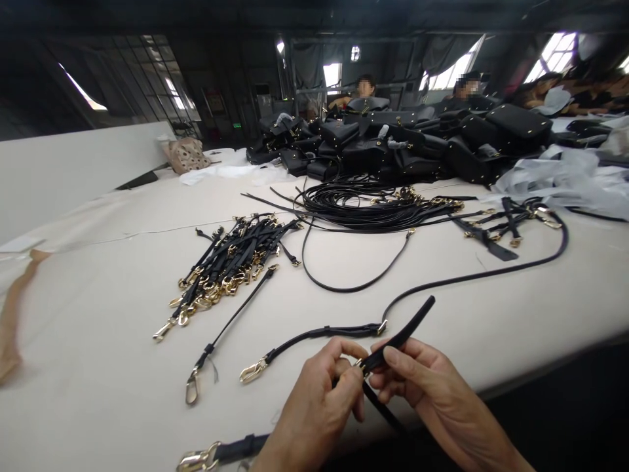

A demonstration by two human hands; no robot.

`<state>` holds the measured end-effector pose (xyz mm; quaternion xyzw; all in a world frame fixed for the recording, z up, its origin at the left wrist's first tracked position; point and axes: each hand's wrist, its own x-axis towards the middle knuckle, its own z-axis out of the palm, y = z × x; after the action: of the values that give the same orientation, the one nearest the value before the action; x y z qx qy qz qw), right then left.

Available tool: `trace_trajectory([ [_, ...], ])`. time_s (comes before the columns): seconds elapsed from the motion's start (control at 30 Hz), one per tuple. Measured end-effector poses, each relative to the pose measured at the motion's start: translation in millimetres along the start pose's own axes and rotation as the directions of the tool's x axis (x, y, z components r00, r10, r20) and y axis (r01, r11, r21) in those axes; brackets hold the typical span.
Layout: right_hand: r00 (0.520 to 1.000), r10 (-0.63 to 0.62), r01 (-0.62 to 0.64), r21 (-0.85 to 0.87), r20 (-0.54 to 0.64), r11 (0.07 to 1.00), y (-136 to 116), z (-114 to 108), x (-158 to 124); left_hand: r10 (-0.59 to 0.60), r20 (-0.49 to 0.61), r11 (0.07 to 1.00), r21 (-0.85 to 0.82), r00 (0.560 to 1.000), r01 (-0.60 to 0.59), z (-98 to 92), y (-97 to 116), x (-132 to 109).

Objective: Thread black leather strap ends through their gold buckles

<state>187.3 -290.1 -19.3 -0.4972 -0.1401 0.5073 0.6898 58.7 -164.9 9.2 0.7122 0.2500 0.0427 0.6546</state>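
Close to the table's front edge, my left hand is closed around the gold buckle of a black strap. My right hand pinches the same strap between thumb and fingers, just past the buckle. The strap's free end points up and to the right. Part of the buckle is hidden by my fingers. Below my left forearm a gold snap hook on a black strap piece pokes out. Just beyond my hands lies a buckled black strap with its own gold hook.
A pile of short hooked straps lies left of centre, with a single short strap beside it. Long coiled straps lie further back. Black bags are heaped behind, near white wrapping. Several people sit beyond.
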Motion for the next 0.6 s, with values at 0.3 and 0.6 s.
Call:
trace_trajectory([
  [0.3, 0.997, -0.076, 0.069, -0.167, -0.034, 0.984, -4.5, 2.8, -6.4, -0.015, 0.014, 1.0, 0.012, 1.0, 0.015, 1.5, -2.5, -2.1],
  [0.6, 0.994, -0.088, 0.061, -0.335, -0.068, 0.94, 1.9, 0.1, -8.8, -0.003, 0.041, 1.0, -0.003, 0.999, 0.003, 0.3, -3.9, -5.2],
])
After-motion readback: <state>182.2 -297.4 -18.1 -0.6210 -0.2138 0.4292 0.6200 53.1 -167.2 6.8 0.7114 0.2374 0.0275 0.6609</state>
